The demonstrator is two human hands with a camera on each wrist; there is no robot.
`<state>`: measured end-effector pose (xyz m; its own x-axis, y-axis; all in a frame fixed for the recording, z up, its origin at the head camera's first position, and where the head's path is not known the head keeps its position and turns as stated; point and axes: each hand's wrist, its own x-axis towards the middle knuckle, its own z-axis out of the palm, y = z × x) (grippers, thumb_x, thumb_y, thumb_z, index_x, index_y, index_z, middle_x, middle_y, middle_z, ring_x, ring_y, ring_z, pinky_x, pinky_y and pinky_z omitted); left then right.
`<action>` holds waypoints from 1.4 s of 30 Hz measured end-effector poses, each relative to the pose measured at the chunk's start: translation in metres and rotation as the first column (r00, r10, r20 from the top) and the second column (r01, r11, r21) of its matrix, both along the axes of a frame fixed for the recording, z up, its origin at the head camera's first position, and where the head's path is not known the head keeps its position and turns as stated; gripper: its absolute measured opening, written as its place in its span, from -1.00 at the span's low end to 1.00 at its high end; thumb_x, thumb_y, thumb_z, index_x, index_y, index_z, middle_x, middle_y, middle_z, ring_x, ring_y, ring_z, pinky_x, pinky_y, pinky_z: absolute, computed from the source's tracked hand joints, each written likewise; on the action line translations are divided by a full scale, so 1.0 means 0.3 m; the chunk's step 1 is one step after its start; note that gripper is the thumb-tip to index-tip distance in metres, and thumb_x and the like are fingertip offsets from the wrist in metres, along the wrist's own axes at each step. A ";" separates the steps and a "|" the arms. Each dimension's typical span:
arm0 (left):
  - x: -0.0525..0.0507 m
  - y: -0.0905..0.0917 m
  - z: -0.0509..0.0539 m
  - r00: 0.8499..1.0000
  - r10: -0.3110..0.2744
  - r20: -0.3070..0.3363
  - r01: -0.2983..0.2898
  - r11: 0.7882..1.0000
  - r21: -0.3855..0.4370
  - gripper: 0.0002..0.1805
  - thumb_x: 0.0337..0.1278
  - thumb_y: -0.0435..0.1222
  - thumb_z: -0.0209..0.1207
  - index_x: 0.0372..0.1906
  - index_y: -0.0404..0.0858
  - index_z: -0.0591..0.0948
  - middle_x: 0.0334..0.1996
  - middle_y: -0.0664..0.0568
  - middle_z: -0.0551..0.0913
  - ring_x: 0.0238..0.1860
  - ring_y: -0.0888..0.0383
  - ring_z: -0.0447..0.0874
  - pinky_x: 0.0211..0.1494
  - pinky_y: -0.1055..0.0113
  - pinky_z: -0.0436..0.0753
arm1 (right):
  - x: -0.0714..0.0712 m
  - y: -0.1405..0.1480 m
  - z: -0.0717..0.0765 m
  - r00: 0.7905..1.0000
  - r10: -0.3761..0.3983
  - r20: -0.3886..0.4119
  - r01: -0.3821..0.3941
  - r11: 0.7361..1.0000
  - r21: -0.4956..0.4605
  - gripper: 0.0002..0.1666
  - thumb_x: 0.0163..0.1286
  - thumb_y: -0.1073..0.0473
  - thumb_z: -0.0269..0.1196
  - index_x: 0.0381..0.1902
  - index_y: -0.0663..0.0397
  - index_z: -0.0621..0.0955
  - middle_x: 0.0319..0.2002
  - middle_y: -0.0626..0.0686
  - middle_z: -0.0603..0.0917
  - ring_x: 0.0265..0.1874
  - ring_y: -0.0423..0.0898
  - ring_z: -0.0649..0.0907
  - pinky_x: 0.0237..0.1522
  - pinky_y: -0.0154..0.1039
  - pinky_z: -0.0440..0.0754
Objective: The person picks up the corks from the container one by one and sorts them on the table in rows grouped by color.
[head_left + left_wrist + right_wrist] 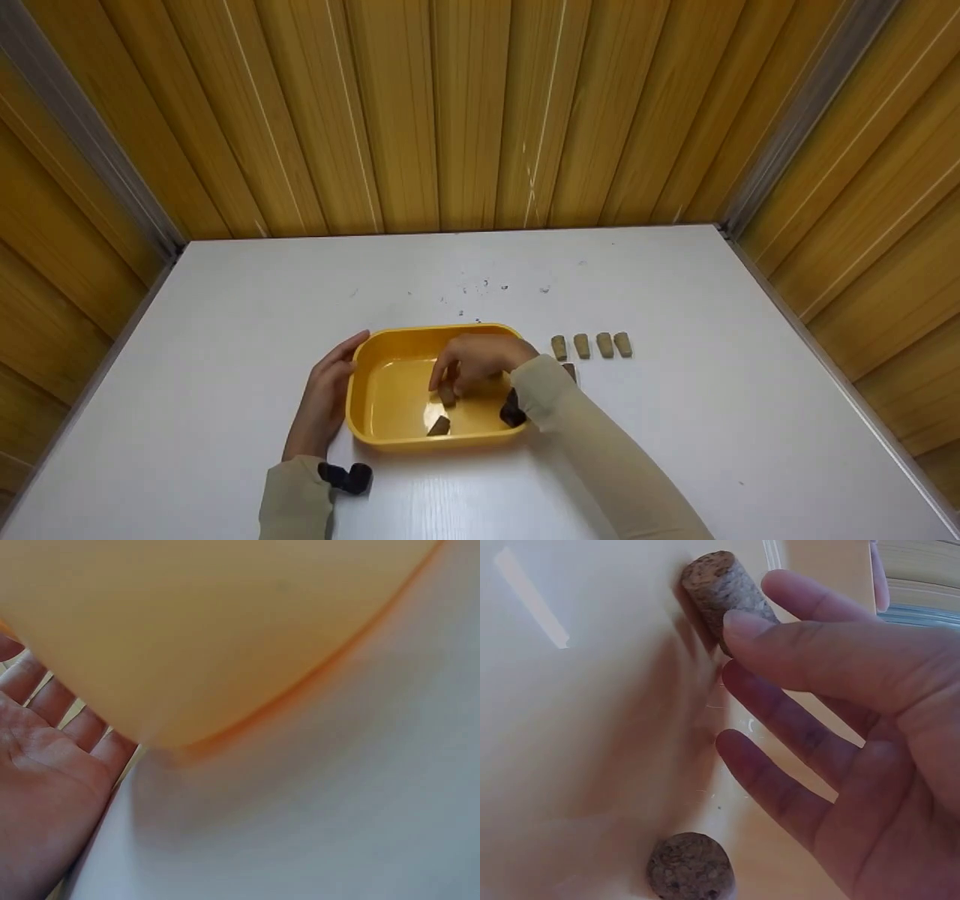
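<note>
Right hand [480,357] has a cork [448,396] pinched between thumb and finger inside the yellow tub [397,445], with a second cork [439,427] by the near wall. Left hand [325,397] is pretty much open, fingers resting against the tub's left side, and four more corks [582,346] sit on the table [675,420] to the right.

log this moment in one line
left hand: touches yellow tray | right hand: at one cork inside tray, grip unclear | second cork: in tray | four corks: row on table, right of tray
</note>
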<state>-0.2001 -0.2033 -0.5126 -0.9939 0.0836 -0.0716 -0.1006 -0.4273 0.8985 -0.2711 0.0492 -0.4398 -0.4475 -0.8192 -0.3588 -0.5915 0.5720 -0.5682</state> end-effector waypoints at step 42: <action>-0.005 -0.001 0.001 1.000 -0.005 0.027 0.007 0.997 -0.077 -0.42 0.25 -0.44 -0.19 0.41 -0.24 0.29 0.38 0.08 0.35 0.37 0.17 0.34 0.34 0.41 0.44 | 0.009 0.017 0.024 0.990 -0.117 -0.079 0.121 0.992 0.038 -0.71 0.18 0.31 0.33 -0.16 -0.12 0.75 -0.16 -0.14 0.74 -0.30 -0.28 0.60 -0.28 -0.41 0.60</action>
<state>-0.2016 -0.2037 -0.5123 -0.9911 0.0830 -0.1044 -0.1273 -0.3559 0.9258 -0.2685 0.0543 -0.4326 -0.5683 -0.7429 -0.3536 -0.5584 0.6639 -0.4974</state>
